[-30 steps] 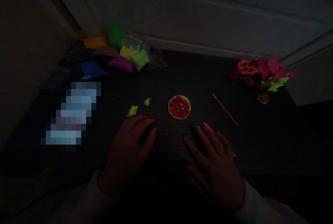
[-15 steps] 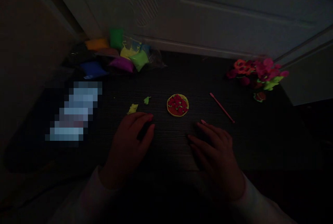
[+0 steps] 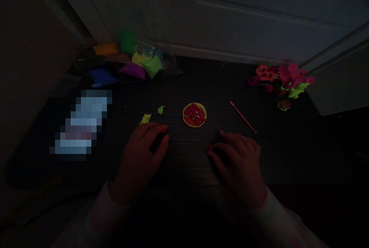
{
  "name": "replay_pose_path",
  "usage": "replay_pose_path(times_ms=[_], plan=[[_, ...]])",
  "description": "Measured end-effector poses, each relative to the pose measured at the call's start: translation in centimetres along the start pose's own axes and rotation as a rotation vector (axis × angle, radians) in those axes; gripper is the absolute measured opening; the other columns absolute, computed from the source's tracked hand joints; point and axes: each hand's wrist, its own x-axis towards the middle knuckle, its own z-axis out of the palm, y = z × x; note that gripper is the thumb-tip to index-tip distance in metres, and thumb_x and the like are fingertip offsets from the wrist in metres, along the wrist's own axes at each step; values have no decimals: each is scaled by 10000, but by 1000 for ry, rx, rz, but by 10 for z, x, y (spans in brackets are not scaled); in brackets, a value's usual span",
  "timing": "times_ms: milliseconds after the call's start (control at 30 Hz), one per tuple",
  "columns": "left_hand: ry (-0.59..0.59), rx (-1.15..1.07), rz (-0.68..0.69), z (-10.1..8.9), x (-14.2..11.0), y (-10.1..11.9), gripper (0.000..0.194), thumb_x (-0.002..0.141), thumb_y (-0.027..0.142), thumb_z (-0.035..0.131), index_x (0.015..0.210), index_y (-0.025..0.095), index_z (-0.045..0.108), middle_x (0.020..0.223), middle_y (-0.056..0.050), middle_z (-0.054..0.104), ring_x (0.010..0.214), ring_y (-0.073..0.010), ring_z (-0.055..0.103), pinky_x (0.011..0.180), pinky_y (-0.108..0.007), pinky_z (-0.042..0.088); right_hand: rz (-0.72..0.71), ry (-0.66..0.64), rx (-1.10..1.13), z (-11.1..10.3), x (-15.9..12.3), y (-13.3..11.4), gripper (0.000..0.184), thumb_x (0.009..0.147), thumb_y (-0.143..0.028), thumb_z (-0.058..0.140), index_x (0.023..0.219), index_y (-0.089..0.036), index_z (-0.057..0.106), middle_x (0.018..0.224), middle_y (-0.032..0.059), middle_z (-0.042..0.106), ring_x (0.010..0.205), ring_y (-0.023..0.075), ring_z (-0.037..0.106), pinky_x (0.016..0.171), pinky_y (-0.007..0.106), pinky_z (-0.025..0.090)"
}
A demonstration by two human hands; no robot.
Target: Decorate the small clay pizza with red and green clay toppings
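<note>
A small round clay pizza [image 3: 195, 126] lies on the dark table, with a yellow rim, an orange-brown base, red lumps and green bits on top. My right hand [image 3: 239, 163] is at its lower right, thumb and index finger pinching a small red piece of clay [image 3: 210, 147]. To the pizza's lower left my left hand [image 3: 142, 152] rests over the table, its thumb and index finger apart. Something red shows at that index fingertip; I cannot tell whether it is clay. Just beyond the left hand are a yellow clay scrap [image 3: 145, 119] and a small green clay piece [image 3: 160, 110].
A pink modelling tool [image 3: 243, 117] lies right of the pizza. Clay flowers [image 3: 284, 77] and a small clay figure [image 3: 284, 105] sit at the back right. Several colourful clay packets [image 3: 132, 70] are piled at the back left, above a blurred bright screen [image 3: 83, 121].
My right thumb and index finger have come together, and a red bit of clay now shows between them. My left hand stays nearly as it was. The whole view has shifted slightly.
</note>
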Motion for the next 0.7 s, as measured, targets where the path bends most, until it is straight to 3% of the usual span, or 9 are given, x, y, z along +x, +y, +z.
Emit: replay_pose_path(times_ms=[267, 367, 500, 700], plan=[[-16, -3, -4, -2, 0, 1, 224, 803, 263, 472, 982, 162, 560, 979, -63, 567, 929, -188, 526, 829, -354, 440, -84, -95, 110, -3, -1, -6, 93, 776, -236, 547, 827, -238, 625, 1024, 37, 608, 1025, 234, 489, 855, 432, 307], [-7, -23, -5, -2, 0, 1, 221, 803, 265, 470, 976, 162, 560, 980, -63, 570, 933, -195, 528, 830, -365, 441, -87, -68, 147, -4, -2, 0, 108, 782, -208, 533, 853, -215, 613, 1020, 56, 591, 1023, 224, 489, 852, 417, 325], [2, -19, 14, -1, -1, 0, 211, 800, 257, 479, 974, 163, 555, 981, -66, 570, 938, -191, 526, 838, -367, 437, -61, 12, 127, -3, 6, 8, 90, 800, -199, 503, 830, -190, 588, 890, 55, 600, 879, 187, 535, 784, 372, 367], [16, -14, 34, 1, -1, -1, 203, 800, 255, 483, 971, 166, 548, 965, -59, 573, 936, -186, 526, 841, -354, 433, -116, 31, -118, 2, 29, 5, 166, 809, -282, 491, 688, -183, 547, 653, 18, 574, 666, 168, 509, 690, 333, 338]])
